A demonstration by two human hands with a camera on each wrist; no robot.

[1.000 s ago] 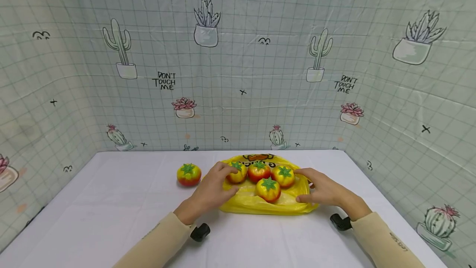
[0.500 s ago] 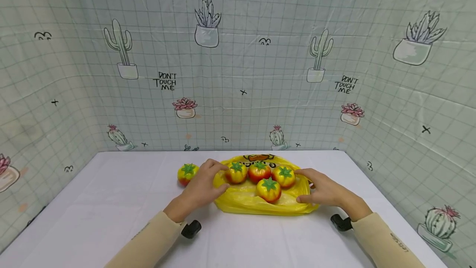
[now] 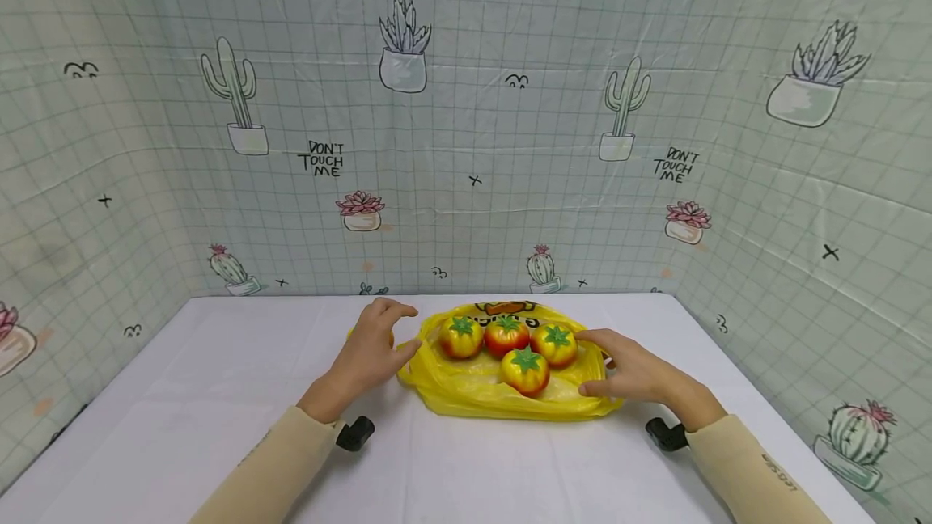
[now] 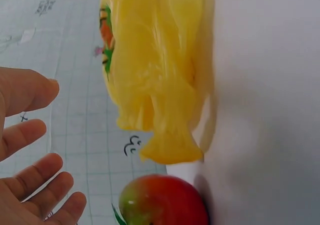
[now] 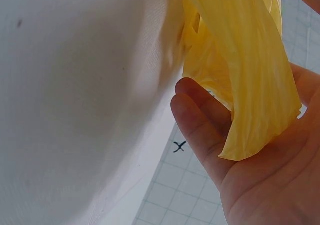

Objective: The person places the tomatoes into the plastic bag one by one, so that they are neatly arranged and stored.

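Observation:
A yellow plastic bag (image 3: pixel 466 399) lies spread on the table, its mouth facing up. Several red-and-yellow tomatoes (image 3: pixel 525 372) with green star-shaped tops, seemingly artificial, sit inside it. Left of the bag my left hand (image 3: pixel 364 350) hovers with fingers apart, holding nothing. That hand mostly hides one loose tomato in the head view; the left wrist view shows this tomato (image 4: pixel 162 200) beside the bag's end. My right hand (image 3: pixel 629 366) rests at the bag's right side. In the right wrist view a bag handle (image 5: pixel 250 85) hangs across its palm, fingers loosely extended behind.
A white cloth covers the table (image 3: pixel 466 475). Behind and at both sides stands a curtain (image 3: pixel 473 128) printed with a grid and potted cacti. Black wrist devices (image 3: pixel 355 433) are on both arms.
My left hand has moved left, away from the tomatoes in the bag and over to the loose one. The bag's left end now spreads farther out. My right hand has stayed put.

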